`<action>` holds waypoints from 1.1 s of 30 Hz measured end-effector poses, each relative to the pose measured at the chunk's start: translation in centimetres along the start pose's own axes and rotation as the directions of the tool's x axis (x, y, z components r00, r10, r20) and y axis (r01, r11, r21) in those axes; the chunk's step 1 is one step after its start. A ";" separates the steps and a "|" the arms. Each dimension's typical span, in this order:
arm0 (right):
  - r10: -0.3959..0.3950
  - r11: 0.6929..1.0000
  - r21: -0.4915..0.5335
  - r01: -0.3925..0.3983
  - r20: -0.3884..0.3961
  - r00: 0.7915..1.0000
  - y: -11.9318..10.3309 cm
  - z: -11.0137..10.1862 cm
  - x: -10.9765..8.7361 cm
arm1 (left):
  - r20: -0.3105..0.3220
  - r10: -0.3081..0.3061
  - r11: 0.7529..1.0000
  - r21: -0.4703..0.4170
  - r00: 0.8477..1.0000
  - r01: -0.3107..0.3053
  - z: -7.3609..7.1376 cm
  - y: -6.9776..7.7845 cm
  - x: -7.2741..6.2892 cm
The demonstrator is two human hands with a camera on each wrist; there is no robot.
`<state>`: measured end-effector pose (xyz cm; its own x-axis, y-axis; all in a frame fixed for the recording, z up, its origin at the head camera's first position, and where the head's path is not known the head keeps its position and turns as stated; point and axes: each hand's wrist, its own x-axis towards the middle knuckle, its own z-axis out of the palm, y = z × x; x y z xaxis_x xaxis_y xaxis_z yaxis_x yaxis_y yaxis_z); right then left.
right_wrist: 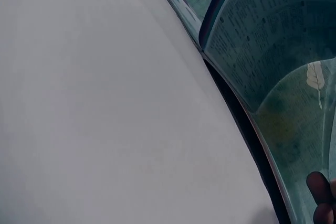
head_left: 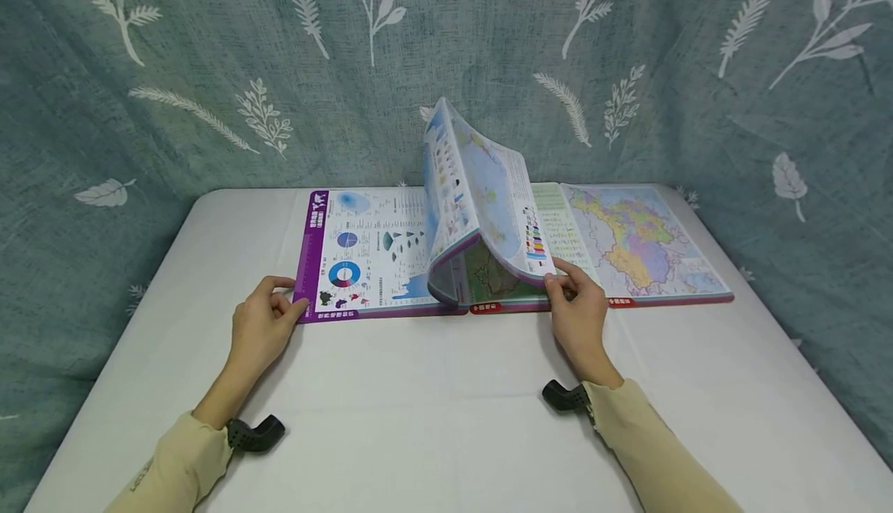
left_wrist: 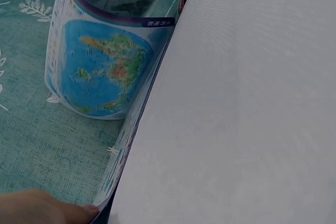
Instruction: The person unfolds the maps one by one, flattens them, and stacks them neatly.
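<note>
A glossy world map [head_left: 377,218] with a purple left border lies on the white table, its right part bent up into a tent-like fold. My left hand [head_left: 263,323] pinches its near left corner, thumb on top; that thumb also shows in the left wrist view. With thumb and fingers, my right hand [head_left: 580,311] holds the near right corner of the raised flap. Under and right of the flap lies a second map [head_left: 628,242] with red labels. The blue world picture [left_wrist: 105,72] faces the left wrist camera. Right fingers [right_wrist: 317,187] show at the right wrist view's lower right.
The white-covered table [head_left: 446,420] extends in front of the maps and to both sides. A teal curtain [head_left: 481,48] with white leaf patterns hangs right behind the table's far edge, close to the raised flap. Black wrist devices [head_left: 256,434] sit at both cuffs.
</note>
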<state>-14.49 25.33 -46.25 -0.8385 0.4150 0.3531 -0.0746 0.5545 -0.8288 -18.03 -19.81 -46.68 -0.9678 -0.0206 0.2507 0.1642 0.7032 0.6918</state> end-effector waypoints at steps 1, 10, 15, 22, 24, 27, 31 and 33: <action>0.006 1.000 0.001 -0.006 -0.002 1.000 0.2 -0.3 0.1 | 0.000 -0.002 1.000 0.000 1.000 0.002 0.0 0.0 0.0; 0.065 0.996 -0.050 -0.068 -0.054 0.996 1.7 -2.8 0.8 | 0.001 -0.008 1.000 0.008 1.000 0.008 0.0 0.1 0.0; 0.078 0.992 -0.089 -0.085 -0.083 0.993 2.4 -3.9 1.1 | 0.006 -0.014 1.000 0.009 1.000 0.014 0.0 0.2 0.0; 0.126 0.986 -0.091 -0.137 -0.114 0.985 3.2 -5.0 1.6 | 0.006 -0.014 1.000 0.013 1.000 0.014 -0.1 0.1 -0.1; 0.153 0.982 -0.092 -0.164 -0.118 0.981 3.4 -5.4 1.7 | 0.005 -0.010 1.000 0.012 1.000 0.010 -0.1 0.1 0.0; 0.195 0.974 -0.093 -0.206 -0.116 0.974 3.7 -6.2 1.9 | 0.005 -0.002 1.000 0.008 1.000 0.002 -0.1 0.1 0.0; 0.240 0.964 -0.086 -0.252 -0.133 0.962 4.2 -7.2 2.2 | 0.004 0.005 1.000 0.003 1.000 -0.005 -0.1 0.1 0.0; 0.254 0.959 -0.085 -0.269 -0.151 0.955 4.5 -7.7 2.5 | 0.004 0.007 1.000 0.003 1.000 -0.007 -0.1 0.1 0.0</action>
<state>-12.73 34.41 -45.70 -0.7385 0.6464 0.1919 0.1998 0.4816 -0.8533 -17.95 -19.78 -46.58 -0.9674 -0.0134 0.2529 0.1701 0.7054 0.6881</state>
